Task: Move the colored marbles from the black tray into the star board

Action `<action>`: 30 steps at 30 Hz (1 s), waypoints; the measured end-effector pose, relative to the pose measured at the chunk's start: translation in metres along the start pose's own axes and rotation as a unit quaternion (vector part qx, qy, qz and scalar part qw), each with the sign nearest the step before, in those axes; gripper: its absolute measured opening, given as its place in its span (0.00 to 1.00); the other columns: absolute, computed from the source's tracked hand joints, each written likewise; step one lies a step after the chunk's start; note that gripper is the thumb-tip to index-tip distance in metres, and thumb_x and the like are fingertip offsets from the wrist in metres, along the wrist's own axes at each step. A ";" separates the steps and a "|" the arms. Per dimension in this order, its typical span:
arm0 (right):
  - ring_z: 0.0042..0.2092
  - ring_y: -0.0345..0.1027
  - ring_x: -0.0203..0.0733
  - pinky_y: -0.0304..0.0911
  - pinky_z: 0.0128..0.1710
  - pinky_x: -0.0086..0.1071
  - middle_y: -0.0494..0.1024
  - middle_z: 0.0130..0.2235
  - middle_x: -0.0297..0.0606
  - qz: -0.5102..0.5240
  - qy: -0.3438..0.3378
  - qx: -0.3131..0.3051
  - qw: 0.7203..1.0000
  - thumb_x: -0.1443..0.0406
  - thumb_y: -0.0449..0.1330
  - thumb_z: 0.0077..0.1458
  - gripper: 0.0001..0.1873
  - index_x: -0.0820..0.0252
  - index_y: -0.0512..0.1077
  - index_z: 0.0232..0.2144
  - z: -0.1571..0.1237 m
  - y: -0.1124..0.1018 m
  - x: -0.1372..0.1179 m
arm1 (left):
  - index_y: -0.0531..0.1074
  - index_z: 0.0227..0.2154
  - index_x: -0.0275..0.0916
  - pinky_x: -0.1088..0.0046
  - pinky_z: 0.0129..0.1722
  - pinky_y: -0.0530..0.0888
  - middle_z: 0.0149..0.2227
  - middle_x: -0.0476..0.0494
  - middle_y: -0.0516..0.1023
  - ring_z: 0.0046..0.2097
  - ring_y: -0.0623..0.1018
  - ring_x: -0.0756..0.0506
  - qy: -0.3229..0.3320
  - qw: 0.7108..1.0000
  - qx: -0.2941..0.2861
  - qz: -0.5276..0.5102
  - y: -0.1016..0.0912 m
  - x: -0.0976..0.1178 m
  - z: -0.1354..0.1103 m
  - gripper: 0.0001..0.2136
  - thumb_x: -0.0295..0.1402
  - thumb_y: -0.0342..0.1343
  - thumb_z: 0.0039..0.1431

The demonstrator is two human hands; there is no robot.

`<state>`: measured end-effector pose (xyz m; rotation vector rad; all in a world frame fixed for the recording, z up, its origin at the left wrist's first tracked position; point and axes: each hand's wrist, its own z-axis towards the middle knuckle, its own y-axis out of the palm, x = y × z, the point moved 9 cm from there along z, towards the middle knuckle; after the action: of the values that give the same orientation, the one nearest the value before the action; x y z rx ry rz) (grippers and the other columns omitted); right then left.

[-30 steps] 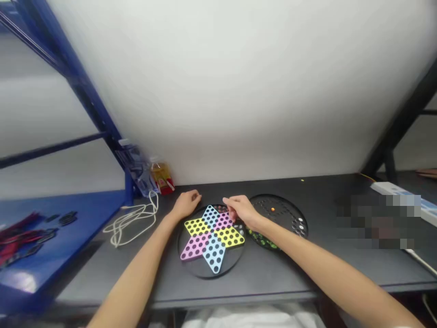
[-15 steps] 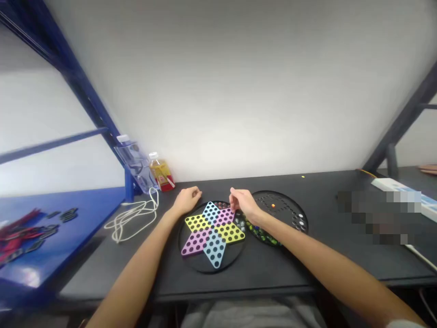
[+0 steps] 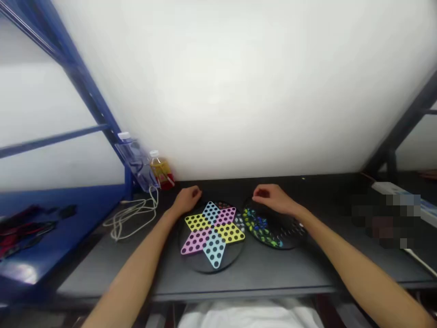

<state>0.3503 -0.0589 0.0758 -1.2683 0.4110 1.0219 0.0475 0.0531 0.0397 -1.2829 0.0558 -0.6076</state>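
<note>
Right hand (image 3: 273, 199) has shifted from the star board (image 3: 213, 233) to the far side of the tray (image 3: 288, 244), fingers curled down above the marbles (image 3: 257, 225); any hold cannot be told. Left hand (image 3: 186, 200) rests loosely curled at the board's far left rim, contents not visible. Board and tray sit side by side on the table (image 3: 307, 269).

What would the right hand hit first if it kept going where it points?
Pointing left above the marble tray, the right hand would likely first meet the star board at its far edge, with the left hand beyond; height is unclear.
</note>
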 end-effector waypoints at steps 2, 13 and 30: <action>0.32 0.69 0.39 0.63 0.35 0.32 0.78 0.30 0.37 -0.015 0.015 0.008 1.000 0.59 0.59 0.53 0.10 0.61 0.75 0.31 -0.011 -0.010 0.018 | 0.73 0.29 0.39 0.73 0.31 0.63 0.27 0.45 0.76 0.29 0.72 0.46 0.001 1.000 0.001 0.001 0.000 0.000 0.000 0.15 0.43 0.47 0.60; 0.31 0.68 0.39 0.60 0.33 0.31 0.79 0.32 0.39 -0.122 -0.039 -0.052 0.990 0.63 0.61 0.52 0.08 0.60 0.78 0.32 -0.018 0.019 -0.003 | 0.72 0.30 0.40 0.73 0.30 0.62 0.27 0.46 0.76 0.29 0.73 0.46 0.005 1.000 0.001 0.000 -0.003 0.003 -0.002 0.14 0.42 0.47 0.61; 0.25 0.59 0.35 0.48 0.20 0.28 0.71 0.27 0.38 0.369 0.149 0.043 0.916 0.57 0.60 0.48 0.13 0.62 0.72 0.29 -0.013 0.006 0.038 | 0.72 0.29 0.40 0.73 0.30 0.63 0.27 0.46 0.76 0.29 0.73 0.46 0.008 1.000 0.001 0.011 -0.005 0.006 -0.001 0.14 0.42 0.47 0.61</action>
<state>0.3691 -0.0562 0.0393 -1.2076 1.2249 1.4135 0.0502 0.0494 0.0456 -1.2747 0.0818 -0.5993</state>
